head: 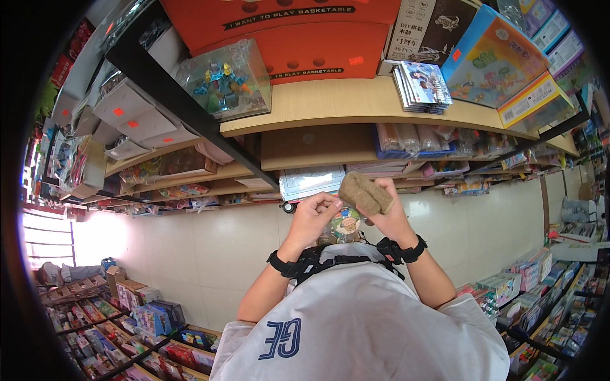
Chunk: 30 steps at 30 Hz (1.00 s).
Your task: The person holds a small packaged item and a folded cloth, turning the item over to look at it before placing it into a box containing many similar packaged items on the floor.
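Note:
My right hand (393, 219) holds a folded, fuzzy brown cloth (364, 193) in front of my body, its fingers around the right end. A lengthwise crease runs along the cloth. My left hand (312, 219) is just left of it with curled fingers, the thumb tip close to the cloth's left end; whether it pinches anything is not clear. Below and between the hands shows a colourful round thing with a cartoon picture (347, 225), partly covered. A black strap device sits on each wrist.
Ahead stands a wooden shelf (324, 100) with a clear display box holding a toy figure (224, 85), red boxes (324, 52), a stack of booklets (424, 88) and a blue-edged box (495, 62). A black metal post (190, 95) slants at left. Packed display racks (109, 328) stand behind me.

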Each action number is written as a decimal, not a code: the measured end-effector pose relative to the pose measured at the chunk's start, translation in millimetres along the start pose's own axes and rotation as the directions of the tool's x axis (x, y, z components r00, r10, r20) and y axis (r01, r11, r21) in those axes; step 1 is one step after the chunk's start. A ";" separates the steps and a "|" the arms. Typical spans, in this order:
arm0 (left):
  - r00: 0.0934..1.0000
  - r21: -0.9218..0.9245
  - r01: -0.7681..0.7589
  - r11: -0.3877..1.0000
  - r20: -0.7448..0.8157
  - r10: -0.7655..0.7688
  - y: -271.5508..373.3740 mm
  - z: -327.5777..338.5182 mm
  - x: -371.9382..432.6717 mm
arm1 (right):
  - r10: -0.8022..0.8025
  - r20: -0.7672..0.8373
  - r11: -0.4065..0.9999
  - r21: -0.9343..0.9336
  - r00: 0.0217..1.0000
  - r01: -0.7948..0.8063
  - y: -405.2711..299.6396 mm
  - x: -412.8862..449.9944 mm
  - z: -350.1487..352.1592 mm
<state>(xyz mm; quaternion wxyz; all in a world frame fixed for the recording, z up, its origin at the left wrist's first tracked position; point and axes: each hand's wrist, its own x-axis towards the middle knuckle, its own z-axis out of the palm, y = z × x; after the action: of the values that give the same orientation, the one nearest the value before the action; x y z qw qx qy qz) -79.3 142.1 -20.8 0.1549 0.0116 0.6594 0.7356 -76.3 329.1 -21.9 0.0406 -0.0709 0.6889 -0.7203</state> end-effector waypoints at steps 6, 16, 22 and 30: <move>0.991 0.034 -0.039 0.999 -0.125 0.043 10.1 -2.6 5.5 | -0.246 0.112 0.939 -0.219 0.963 0.265 -4.6 4.2 5.8; 0.919 -0.026 -0.133 0.991 -0.377 0.113 0.4 -41.4 6.7 | -0.038 -0.001 0.953 -0.299 0.999 0.036 9.3 29.4 -14.6; 0.851 -0.152 -0.166 0.974 -0.522 0.063 -6.3 -61.3 -9.0 | 0.328 -0.019 0.902 0.302 0.945 -0.307 24.5 88.2 -8.7; 0.852 -0.194 -0.122 0.973 -0.523 0.003 -5.8 -88.2 -34.1 | -0.008 -0.304 0.994 -0.104 0.953 -0.024 87.6 144.2 -8.3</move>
<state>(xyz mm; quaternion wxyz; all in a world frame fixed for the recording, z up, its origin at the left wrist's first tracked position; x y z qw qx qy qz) -65.1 49.0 -31.6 -0.0527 -0.1831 0.5905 0.7842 -223.4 310.7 -103.1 -0.0667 0.0414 0.7244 -0.6849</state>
